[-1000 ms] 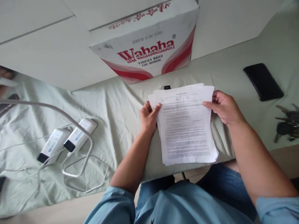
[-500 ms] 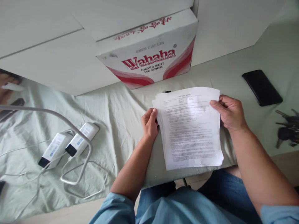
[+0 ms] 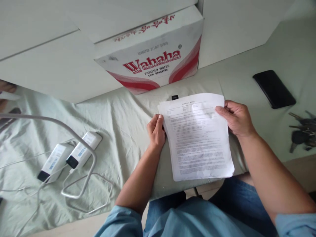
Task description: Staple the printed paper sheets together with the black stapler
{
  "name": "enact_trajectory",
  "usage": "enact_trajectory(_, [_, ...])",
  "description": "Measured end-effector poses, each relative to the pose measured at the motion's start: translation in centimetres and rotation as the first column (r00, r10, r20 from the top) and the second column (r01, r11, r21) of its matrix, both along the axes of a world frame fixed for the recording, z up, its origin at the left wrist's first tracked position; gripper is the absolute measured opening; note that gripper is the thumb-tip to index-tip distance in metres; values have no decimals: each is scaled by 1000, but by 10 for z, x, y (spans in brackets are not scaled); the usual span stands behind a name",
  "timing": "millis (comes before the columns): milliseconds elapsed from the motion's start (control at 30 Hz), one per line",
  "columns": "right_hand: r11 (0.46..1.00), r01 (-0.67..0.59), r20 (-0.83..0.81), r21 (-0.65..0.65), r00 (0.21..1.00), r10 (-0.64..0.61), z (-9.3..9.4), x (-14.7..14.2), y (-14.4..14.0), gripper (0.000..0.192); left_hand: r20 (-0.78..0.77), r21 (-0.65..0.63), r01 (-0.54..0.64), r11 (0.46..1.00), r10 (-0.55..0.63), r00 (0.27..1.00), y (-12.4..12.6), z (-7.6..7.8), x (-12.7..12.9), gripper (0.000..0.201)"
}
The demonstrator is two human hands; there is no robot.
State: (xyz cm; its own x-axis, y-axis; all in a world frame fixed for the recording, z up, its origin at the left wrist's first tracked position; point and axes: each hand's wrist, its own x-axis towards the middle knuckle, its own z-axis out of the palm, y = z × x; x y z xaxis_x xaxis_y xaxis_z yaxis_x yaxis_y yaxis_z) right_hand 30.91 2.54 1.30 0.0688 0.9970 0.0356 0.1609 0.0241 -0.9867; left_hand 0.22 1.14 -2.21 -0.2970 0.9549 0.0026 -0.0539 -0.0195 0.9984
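Printed paper sheets, thin, rectangular, gently bowed, over near edge of creased green cloth; left hand fingers clamped on left edge, right hand fingers clamped on upper right edge; boxy cardboard Wahaha carton beyond

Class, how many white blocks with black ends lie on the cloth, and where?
2: the left block lies farther from the papers; the right block lies beside it, partly hidden by the grey cable. Others could be hidden beneath the papers.
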Motion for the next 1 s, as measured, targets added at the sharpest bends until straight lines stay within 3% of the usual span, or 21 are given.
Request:
enact_trajectory(500, [999, -5, 73, 45, 997, 2, 2, -2, 0, 56, 16, -8, 25, 1000, -25, 1000, 1, 6, 1, 58])
enact_trajectory(667, [979, 80, 212, 188, 970, -121, -1, -3, 1, 42, 24, 8, -18, 1000, 18, 1000, 2, 10, 2, 56])
enact_trajectory(800, [950, 163, 220, 268, 949, -225, -1, -6, 0, 29, -23, 34, -55, 998, 56, 998, 2, 11, 0, 54])
enact_trajectory(1000, [950, 172, 157, 262, 963, -218, -9, -7, -1, 27, -116, 88, -57, 994, 67, 991, 2, 8, -3, 59])
